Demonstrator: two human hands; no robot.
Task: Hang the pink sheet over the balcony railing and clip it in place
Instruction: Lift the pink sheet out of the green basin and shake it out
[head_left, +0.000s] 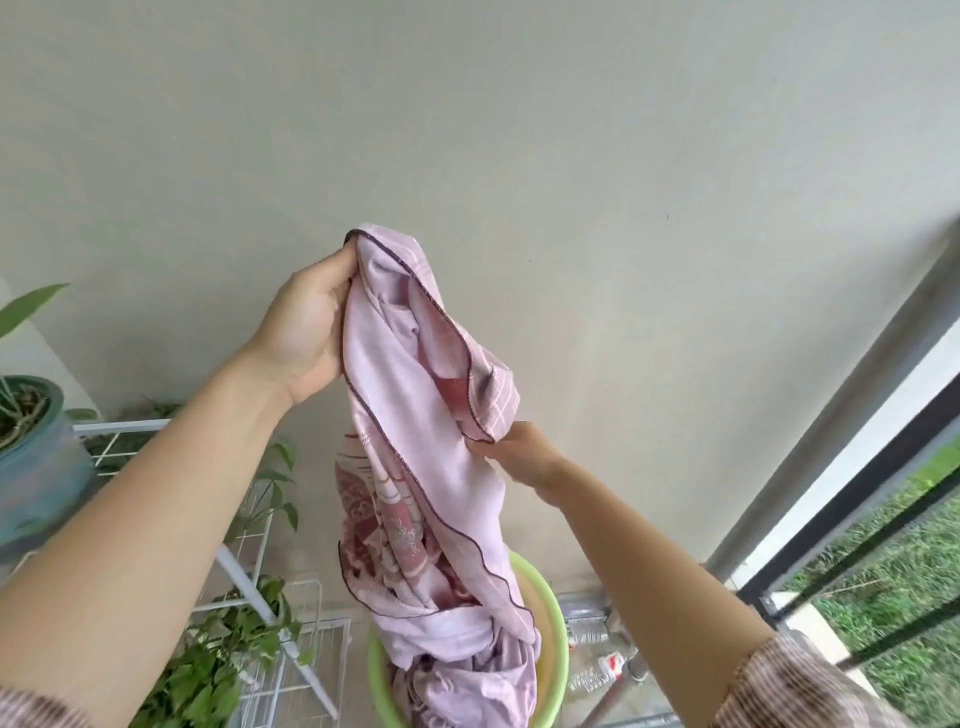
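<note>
Watching the feed remotely, here's what I've got. The biggest thing in view is the plain beige wall (571, 130), filling everything behind and above both hands. Next is the pink sheet (415, 415), with a dark stitched hem and a reddish print. It's lifted up in a long bunch between the hands, and its bottom end is still piled in the basin below them, so none of it is on the railing.

The balcony railing (852, 491) runs diagonally off to the right of the right hand, well apart from the sheet, with grass behind it. I think the fat grey bar just above the black one belongs to it, but the wide-angle warp makes that hard to call.

Under the left forearm there's a white wire rack (244, 566) with leafy plants (208, 665) around it, and a blue pot (41, 467) further left.

The green basin (550, 613) sits directly below the hands.

The left hand (306, 338) is up high, fingers curled around the sheet's top edge. The right hand (524, 457) is lower and pinches a fold of the hem.

Some clear plastic bottles (597, 670) lie under the right forearm, just beside the basin.
</note>
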